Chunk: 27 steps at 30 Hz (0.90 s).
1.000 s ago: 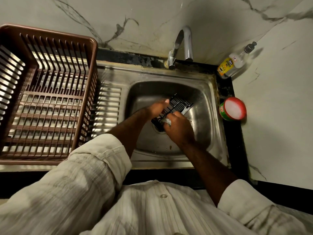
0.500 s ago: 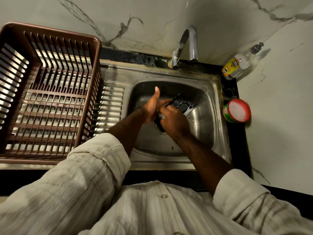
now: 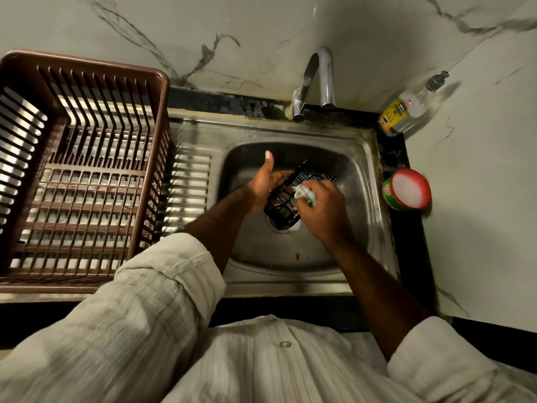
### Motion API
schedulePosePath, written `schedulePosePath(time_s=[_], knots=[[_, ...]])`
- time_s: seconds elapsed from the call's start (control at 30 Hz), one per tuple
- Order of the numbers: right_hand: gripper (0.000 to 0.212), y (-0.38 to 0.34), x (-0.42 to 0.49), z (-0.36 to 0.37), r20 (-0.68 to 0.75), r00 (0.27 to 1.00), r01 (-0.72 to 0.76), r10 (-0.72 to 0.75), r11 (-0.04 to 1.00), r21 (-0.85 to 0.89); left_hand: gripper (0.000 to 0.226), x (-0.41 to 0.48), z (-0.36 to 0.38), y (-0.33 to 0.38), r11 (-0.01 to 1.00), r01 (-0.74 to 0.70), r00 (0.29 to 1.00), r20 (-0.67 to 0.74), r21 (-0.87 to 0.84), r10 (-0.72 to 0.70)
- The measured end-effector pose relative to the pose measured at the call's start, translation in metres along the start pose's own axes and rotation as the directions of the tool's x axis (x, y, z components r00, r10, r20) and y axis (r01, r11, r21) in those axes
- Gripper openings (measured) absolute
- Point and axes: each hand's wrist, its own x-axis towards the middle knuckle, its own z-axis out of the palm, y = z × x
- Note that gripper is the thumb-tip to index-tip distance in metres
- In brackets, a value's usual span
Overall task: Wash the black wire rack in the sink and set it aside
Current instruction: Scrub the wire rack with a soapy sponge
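Change: scrub pad (image 3: 303, 194) moved toward 1 o'clock along rack; washing unfinished
Left hand (image 3: 263, 187): grasping black wire rack (image 3: 312, 175)
Right hand (image 3: 322, 210): clenching scrub pad

It's dim in here, with a warm, yellowish light coming from the basket side. The marble wall (image 3: 261, 30) catches most of it, and the sink (image 3: 290, 132) bowl lies in shadow. The tap (image 3: 327, 71) gleams. Bright strips flash between the basket (image 3: 87, 61) slats. The bottle (image 3: 406, 112) throws its shadow rightwards. The edges bow outward, and the near sleeve (image 3: 130, 315) is smeared.
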Motion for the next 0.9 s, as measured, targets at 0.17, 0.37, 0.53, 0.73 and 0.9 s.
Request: schedulePosePath(time_s=[0.17, 0.37, 0.53, 0.73, 0.9], knots=[[0.030, -0.003, 0.014, 0.010, 0.135, 0.984, 0.126, -0.118, 0.991, -0.053, 0.097, 0.002, 0.001, 0.002, 0.999, 0.021, 0.999, -0.033, -0.026, -0.022], [0.028, -0.018, 0.032, 0.013, 0.107, 0.978, 0.182, -0.177, 0.982, -0.040, 0.096, 0.012, 0.000, 0.000, 0.999, -0.024, 0.997, -0.071, -0.028, 0.022], [0.026, -0.018, 0.023, 0.017, 0.186, 0.945, 0.290, -0.269, 0.953, -0.091, 0.099, 0.016, 0.001, 0.001, 0.998, -0.014, 0.998, -0.070, -0.055, 0.010], [0.020, -0.009, -0.001, 0.013, 0.181, 0.959, 0.237, -0.216, 0.966, -0.104, 0.098, 0.012, 0.000, 0.003, 0.999, 0.003, 0.999, -0.054, -0.033, -0.005], [0.025, -0.009, -0.006, 0.020, 0.040, 0.982, 0.186, -0.184, 0.980, -0.067, 0.100, 0.015, -0.001, 0.000, 1.000, 0.002, 0.997, -0.071, 0.015, 0.000]])
